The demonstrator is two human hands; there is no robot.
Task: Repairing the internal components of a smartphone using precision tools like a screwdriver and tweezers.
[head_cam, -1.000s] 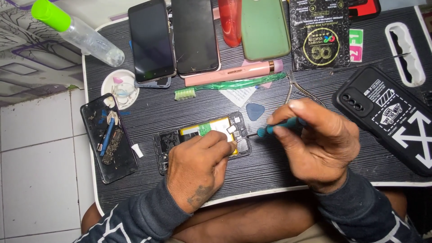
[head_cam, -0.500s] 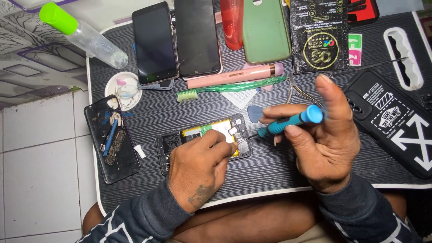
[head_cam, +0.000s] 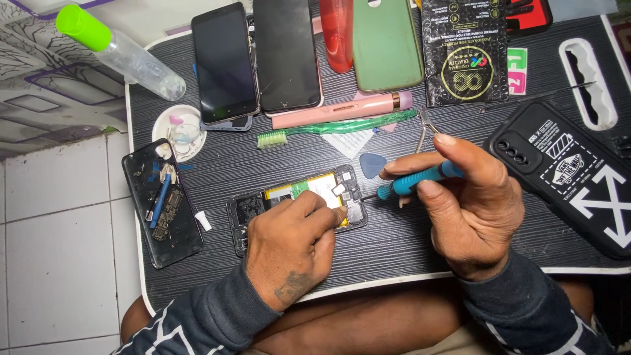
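Right hand (head_cam: 473, 210) has lowered, fingers pinching blue screwdriver (head_cam: 417, 181) over dark ridged table (head_cam: 407, 243); left hand (head_cam: 289, 246) pressing opened phone (head_cam: 296, 197).

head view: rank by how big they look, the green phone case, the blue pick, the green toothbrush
1. green phone case
2. green toothbrush, long but thin
3. blue pick, smallest

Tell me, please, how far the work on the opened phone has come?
Done: the opened phone lies without its back, battery exposed. In hand: the left hand presses on it; the right hand holds a blue screwdriver at its edge. Left: the phone is not closed.
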